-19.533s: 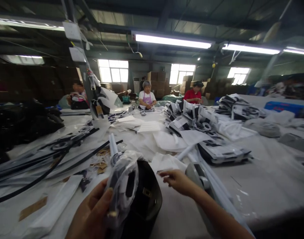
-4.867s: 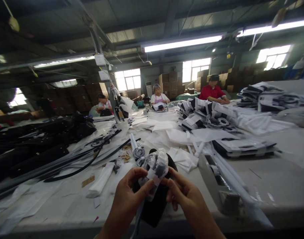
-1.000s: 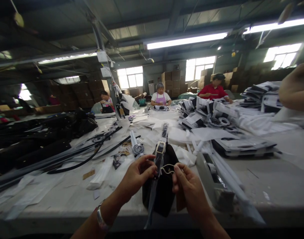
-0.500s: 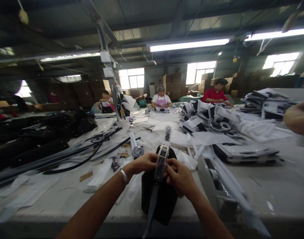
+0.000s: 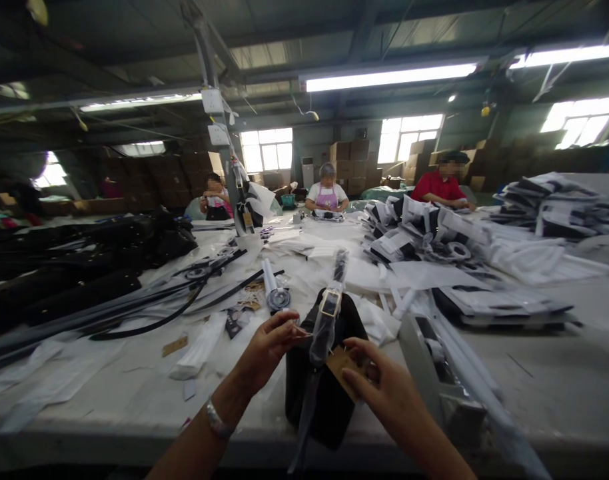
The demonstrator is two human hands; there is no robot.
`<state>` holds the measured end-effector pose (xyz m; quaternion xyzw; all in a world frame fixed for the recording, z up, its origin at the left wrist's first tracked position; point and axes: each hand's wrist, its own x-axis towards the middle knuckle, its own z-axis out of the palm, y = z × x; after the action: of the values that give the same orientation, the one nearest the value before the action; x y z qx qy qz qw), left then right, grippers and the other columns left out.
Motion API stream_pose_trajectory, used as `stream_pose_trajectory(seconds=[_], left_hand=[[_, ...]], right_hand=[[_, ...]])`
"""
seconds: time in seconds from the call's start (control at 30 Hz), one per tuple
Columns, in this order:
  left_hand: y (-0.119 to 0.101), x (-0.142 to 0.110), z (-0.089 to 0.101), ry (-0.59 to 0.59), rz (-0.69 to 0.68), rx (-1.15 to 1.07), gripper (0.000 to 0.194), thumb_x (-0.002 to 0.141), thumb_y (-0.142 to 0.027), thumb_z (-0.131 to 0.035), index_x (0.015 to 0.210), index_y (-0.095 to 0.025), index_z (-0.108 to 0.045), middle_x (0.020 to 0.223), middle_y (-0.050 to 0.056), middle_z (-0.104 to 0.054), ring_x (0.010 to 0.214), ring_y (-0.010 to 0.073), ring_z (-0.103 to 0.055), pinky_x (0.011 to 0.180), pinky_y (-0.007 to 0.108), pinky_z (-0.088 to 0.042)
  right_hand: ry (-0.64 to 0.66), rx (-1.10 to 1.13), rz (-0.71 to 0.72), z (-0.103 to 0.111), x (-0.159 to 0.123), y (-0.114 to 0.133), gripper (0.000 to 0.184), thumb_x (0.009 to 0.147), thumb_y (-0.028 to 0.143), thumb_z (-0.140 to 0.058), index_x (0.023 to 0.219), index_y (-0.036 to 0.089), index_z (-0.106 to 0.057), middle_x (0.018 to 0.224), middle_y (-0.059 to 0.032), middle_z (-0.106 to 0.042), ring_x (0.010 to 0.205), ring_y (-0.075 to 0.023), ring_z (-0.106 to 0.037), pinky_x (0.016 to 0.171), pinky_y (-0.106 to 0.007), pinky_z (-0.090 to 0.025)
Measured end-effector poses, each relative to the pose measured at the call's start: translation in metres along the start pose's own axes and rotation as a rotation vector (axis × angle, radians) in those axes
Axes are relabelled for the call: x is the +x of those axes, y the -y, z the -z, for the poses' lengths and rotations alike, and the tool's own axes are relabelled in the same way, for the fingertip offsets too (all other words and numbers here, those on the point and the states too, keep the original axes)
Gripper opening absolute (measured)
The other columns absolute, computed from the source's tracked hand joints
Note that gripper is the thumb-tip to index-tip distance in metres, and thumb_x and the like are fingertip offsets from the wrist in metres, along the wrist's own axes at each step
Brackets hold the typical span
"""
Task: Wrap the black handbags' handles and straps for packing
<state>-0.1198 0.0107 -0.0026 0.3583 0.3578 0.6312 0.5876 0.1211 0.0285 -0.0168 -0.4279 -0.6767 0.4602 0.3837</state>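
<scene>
A black bag (image 5: 329, 413) lies on the table before me, its strap (image 5: 322, 343) wrapped in clear plastic and fitted with a gold-coloured buckle (image 5: 330, 303). On the strap's right, my right hand (image 5: 379, 377) pinches a brown cardboard hang tag (image 5: 345, 370) between thumb and fingers, over the bag. To the left of the strap is my left hand (image 5: 274, 343), fingertips closed together close to the plastic. Whatever thin thing those fingertips hold is too small to name. A silver bracelet (image 5: 218, 419) circles my left wrist.
A grey tape dispenser (image 5: 424, 360) stands right of the bag. Black bags (image 5: 84, 267) pile up at the left, beside long dark straps (image 5: 159, 320). Wrapped pieces (image 5: 414, 227) are heaped at the right. Several people work across the table; another brown tag (image 5: 175, 346) lies left.
My left hand has come off the strap, moving slightly left. My right hand has shifted right and down, and the brown hang tag now shows in it. The view has turned slightly.
</scene>
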Motion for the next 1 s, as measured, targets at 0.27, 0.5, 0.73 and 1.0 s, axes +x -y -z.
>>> stream_pose_trajectory(seconds=[0.27,0.5,0.73,1.0], left_hand=[[0.004,-0.013,-0.015,0.069,-0.041,0.021,0.045,0.081,-0.023,-0.075,0.125,-0.024,-0.065,0.106,0.007,-0.073,0.06,0.0044,-0.055,0.07,0.021,-0.048],[0.005,-0.011,-0.018,0.115,-0.054,0.262,0.056,0.073,-0.023,-0.08,0.127,-0.024,-0.064,0.121,0.012,-0.069,0.059,0.0102,-0.064,0.065,0.028,-0.054],[0.005,-0.014,-0.021,0.105,-0.106,0.211,0.057,0.066,-0.013,-0.082,0.12,-0.02,-0.067,0.111,0.011,-0.074,0.103,0.0279,-0.069,0.088,0.038,-0.055],[0.0,-0.022,-0.035,0.035,-0.254,0.408,0.049,0.073,-0.02,-0.08,0.12,-0.025,-0.068,0.109,0.007,-0.073,0.102,0.0268,-0.068,0.093,0.038,-0.054]], right_hand=[[0.235,0.701,-0.227,-0.005,-0.017,0.01,0.04,0.086,0.049,-0.065,0.116,0.022,-0.071,0.12,-0.0111,-0.069,0.105,-0.0251,-0.066,0.084,-0.034,-0.055],[0.069,0.259,0.138,-0.013,-0.004,0.016,0.025,0.084,0.041,-0.069,0.105,0.029,-0.075,0.104,-0.0063,-0.069,0.098,-0.0238,-0.064,0.088,-0.035,-0.051],[-0.115,-0.116,0.396,-0.022,0.008,0.032,0.019,0.092,0.037,-0.06,0.1,0.028,-0.075,0.093,-0.0049,-0.069,0.089,-0.0218,-0.063,0.08,-0.032,-0.05],[-0.053,-0.487,0.519,-0.022,0.015,0.044,0.021,0.094,0.033,-0.055,0.099,0.027,-0.075,0.084,-0.0056,-0.07,0.081,-0.0229,-0.06,0.073,-0.033,-0.049]])
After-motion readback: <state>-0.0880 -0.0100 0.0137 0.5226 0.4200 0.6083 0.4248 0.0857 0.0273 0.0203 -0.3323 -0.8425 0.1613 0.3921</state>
